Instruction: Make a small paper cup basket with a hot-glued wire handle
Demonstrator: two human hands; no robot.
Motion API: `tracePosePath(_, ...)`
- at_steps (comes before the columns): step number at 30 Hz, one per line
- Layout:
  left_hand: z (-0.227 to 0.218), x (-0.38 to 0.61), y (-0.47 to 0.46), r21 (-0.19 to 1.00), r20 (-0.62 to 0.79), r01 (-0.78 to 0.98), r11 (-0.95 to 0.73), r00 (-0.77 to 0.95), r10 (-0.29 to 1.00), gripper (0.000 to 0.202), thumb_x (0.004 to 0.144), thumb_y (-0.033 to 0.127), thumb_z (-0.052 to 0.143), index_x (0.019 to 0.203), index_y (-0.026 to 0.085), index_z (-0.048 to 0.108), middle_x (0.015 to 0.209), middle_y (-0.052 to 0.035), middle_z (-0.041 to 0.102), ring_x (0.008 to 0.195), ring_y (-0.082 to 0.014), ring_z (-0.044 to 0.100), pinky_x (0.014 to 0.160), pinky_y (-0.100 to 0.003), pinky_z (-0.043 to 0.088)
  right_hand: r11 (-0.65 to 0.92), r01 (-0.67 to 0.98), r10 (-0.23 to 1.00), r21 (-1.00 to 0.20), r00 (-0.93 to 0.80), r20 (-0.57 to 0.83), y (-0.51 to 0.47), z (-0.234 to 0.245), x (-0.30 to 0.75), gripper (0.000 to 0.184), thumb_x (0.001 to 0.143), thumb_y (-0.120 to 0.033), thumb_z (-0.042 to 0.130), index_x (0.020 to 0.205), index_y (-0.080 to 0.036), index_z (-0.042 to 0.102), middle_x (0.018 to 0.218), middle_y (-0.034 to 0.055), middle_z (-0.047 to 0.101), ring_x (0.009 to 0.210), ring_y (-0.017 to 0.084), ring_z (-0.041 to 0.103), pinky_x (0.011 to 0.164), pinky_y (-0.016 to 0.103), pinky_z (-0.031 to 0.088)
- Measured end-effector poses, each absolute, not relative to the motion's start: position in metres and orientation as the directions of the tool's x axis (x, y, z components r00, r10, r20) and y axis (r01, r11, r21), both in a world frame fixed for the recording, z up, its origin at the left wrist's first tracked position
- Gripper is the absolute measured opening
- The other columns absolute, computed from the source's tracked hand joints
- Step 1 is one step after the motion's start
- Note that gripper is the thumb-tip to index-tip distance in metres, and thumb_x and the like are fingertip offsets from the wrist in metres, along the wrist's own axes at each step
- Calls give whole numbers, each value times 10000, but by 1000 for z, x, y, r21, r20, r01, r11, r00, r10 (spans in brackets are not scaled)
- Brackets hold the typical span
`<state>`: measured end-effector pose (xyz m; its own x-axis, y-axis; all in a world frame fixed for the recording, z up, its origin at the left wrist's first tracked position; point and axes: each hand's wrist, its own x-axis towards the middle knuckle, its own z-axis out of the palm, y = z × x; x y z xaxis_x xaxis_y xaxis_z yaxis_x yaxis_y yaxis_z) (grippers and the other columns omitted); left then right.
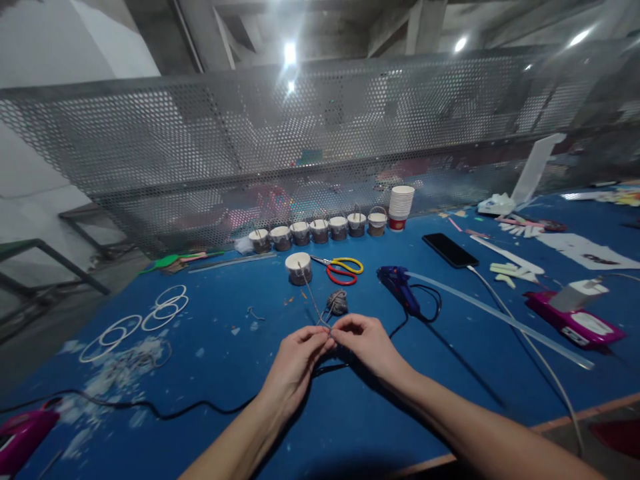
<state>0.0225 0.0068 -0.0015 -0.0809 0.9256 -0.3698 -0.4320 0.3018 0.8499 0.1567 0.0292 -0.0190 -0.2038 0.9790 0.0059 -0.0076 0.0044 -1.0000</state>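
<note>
My left hand [301, 357] and my right hand [369, 343] meet above the blue table, thumbs and forefingers pinched on a grey yarn strand [313, 301]. That strand runs up to a small paper cup [299, 269] wrapped in grey yarn around its lower part. Just beyond my fingertips lies a small ball of grey yarn [338, 303]. Scissors with one yellow and one red handle [346, 270] rest right of the cup. A blue glue gun [400, 288] lies to the right of my right hand. The fingertips hide the exact spot where the yarn is held.
A row of wrapped cups [319, 231] and a stack of paper cups [401, 208] stand along the perforated metal screen [310, 147]. White rings [165, 311] lie on the left. A phone [450, 250], a clear glue stick [505, 319] and a magenta power strip [575, 320] are on the right.
</note>
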Motion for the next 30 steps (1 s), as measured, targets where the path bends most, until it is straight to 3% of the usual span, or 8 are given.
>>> tracePosePath(19, -2, 20, 6, 846, -394, -411, 340, -51, 918, 129, 591, 13, 743, 558, 92, 647, 581, -37, 654, 562, -90, 633, 629, -157, 525, -28, -9, 980, -1000, -196, -25, 28, -14, 156, 124, 605, -266, 638, 637, -146, 633, 576, -12, 600, 534, 111, 499, 539, 237, 381)
tracePosePath(30, -3, 22, 4, 880, -333, -379, 286, -65, 941, 165, 536, 117, 798, 577, 107, 639, 571, -15, 634, 537, -88, 612, 596, -170, 507, -34, 0, 979, -999, -202, -34, 28, -17, 158, 120, 598, -250, 613, 647, -143, 636, 595, -5, 605, 547, 114, 509, 542, 235, 391)
